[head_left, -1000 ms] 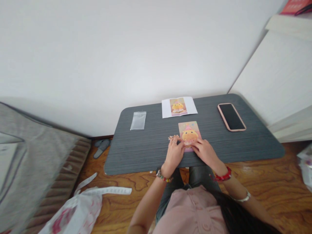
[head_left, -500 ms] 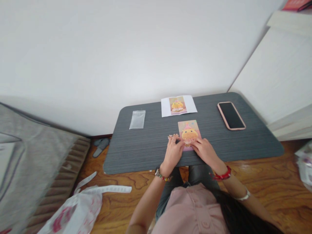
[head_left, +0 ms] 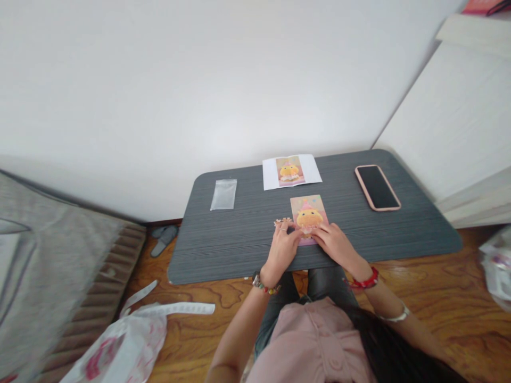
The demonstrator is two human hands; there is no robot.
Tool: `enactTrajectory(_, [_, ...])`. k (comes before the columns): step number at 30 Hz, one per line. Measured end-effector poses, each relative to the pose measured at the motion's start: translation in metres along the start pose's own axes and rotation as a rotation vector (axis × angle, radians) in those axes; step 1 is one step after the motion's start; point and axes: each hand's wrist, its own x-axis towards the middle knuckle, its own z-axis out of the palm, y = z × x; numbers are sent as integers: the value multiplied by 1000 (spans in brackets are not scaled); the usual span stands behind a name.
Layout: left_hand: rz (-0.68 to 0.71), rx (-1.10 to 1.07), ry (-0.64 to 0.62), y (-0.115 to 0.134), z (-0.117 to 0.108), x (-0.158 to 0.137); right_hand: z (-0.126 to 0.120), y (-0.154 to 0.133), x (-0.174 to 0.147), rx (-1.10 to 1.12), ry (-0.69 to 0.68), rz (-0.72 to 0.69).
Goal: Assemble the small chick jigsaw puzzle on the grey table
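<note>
A small jigsaw puzzle (head_left: 308, 208) with a yellow cartoon figure in a pink hat lies flat near the table's front edge. My left hand (head_left: 282, 247) rests at its lower left side, with the fingers bent and the thumb and forefinger gripping the edge. From the right, my right hand (head_left: 333, 242) holds the lower part with its fingers drawn together. Between the fingertips the bottom of the picture is partly covered. Several loose puzzle pieces (head_left: 282, 221) lie just beyond my left fingers, partly hidden by them.
Behind the puzzle lies a creased white sheet (head_left: 270, 174) printed with the same picture. A clear plastic bag (head_left: 224, 194) is at the table's left, and a phone in a pink case (head_left: 377, 187) at the right. The dark table (head_left: 231, 244) stands against a white wall.
The view has shifted very slightly. Both hands stay at the lower part of the puzzle, with hardly any finger movement.
</note>
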Motion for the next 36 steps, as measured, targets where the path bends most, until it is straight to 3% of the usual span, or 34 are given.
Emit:
enactTrajectory(5, [-11, 20, -16, 0, -2, 3, -3, 6, 1, 35, 2, -27])
enactTrajectory(15, [-7, -21, 19, -2, 1, 1, -8, 50, -20, 82, 17, 30])
enactTrajectory(36, [34, 49, -113, 26, 3, 11, -11, 40, -17, 10, -45, 16])
